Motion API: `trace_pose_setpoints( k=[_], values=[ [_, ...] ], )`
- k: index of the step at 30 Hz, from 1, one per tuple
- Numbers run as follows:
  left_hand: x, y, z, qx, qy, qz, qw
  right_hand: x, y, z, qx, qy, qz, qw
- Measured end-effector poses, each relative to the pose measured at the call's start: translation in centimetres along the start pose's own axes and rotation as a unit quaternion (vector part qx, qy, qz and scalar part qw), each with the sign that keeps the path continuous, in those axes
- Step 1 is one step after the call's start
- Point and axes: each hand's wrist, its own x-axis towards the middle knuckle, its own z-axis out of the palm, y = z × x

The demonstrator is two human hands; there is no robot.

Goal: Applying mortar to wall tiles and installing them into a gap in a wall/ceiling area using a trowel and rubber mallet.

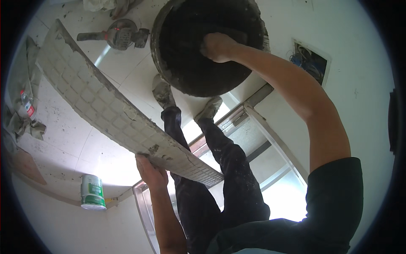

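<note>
My left hand grips the lower edge of a long tile, held tilted in front of my legs. The tile's visible face has a raised grid pattern, with grey crusts of mortar along its upper edge. Up and to the right, my right hand reaches over the mouth of a big dark bucket, its fingers closed. A faint dark, flat shape shows beside that fist, too dim to name. The inside of the bucket is in deep shadow, so its contents cannot be made out.
A dusty power tool lies left of the bucket. A green-and-white tub stands at lower left, and a red-capped bottle lies among crumpled sheeting at far left. On the right, a wall box holds loose wires. A framed opening is behind my legs.
</note>
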Motion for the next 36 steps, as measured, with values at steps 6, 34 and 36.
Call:
trace_pose_setpoints(
  k=[6,34,36],
  values=[
    [0.0,-0.5,-1.0,-0.003,-0.021,0.018,1.000,3.8,3.4,-0.7,0.419,0.003,0.277,0.865],
    [-2.3,1.8,1.6,0.110,0.116,0.098,0.982,-3.8,-0.1,-0.3,0.569,-0.186,0.214,0.772],
    [-2.1,1.7,1.2,0.186,0.123,0.107,0.969,-0.4,-2.4,1.9,0.703,-0.135,0.230,0.659]
  ],
)
